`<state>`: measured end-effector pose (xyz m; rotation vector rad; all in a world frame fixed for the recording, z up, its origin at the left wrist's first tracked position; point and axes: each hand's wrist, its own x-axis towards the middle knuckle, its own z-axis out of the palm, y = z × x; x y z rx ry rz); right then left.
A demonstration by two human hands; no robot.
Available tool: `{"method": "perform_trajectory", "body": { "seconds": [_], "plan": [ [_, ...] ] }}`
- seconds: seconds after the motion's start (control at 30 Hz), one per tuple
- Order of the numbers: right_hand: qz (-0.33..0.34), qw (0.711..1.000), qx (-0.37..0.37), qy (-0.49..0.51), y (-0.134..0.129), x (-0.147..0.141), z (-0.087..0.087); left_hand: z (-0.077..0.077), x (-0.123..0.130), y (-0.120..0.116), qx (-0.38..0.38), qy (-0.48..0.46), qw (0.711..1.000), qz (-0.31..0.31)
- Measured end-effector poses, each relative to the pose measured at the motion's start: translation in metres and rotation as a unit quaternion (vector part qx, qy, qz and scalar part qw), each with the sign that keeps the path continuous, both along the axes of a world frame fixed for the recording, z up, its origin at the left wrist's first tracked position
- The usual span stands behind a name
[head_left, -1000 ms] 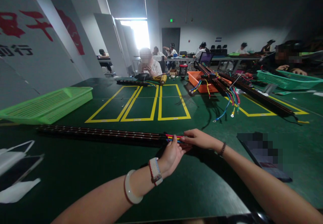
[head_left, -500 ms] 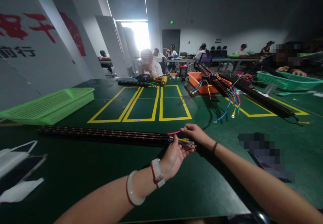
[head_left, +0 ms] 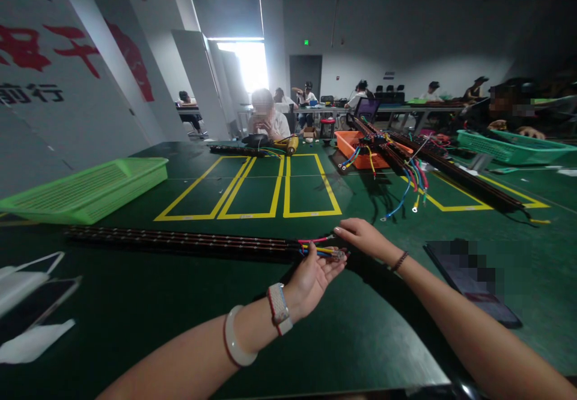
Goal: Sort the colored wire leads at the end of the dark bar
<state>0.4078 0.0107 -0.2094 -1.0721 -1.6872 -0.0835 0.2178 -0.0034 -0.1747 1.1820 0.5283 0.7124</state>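
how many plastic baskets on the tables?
3: light green basket far left, orange basket centre back under the wire strips, teal basket far right. More may be hidden farther back.

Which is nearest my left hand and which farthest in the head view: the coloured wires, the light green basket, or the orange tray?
1. Coloured wires, lying across the left hand.
2. Light green basket, far left on the table.
3. Orange tray, far side, to the right.

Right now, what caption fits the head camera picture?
Left hand cups coloured wires at a long black strip's end; right hand pinches the red one.
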Motion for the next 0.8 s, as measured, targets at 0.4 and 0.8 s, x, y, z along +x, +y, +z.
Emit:
{"method": "perform_trajectory", "body": {
  "seconds": [0.4, 0.8],
  "plan": [
    [0.099, 0.988, -0.028, -0.116, -0.013, -0.009, 0.006, -0.003, 0.0, 0.003, 0.036, 0.018, 0.999, 0.014],
    [0.111, 0.984, -0.134, -0.044, -0.012, -0.01, 0.005, -0.002, -0.002, 0.003, 0.01, 0.038, 0.999, 0.005]
  ]
}}
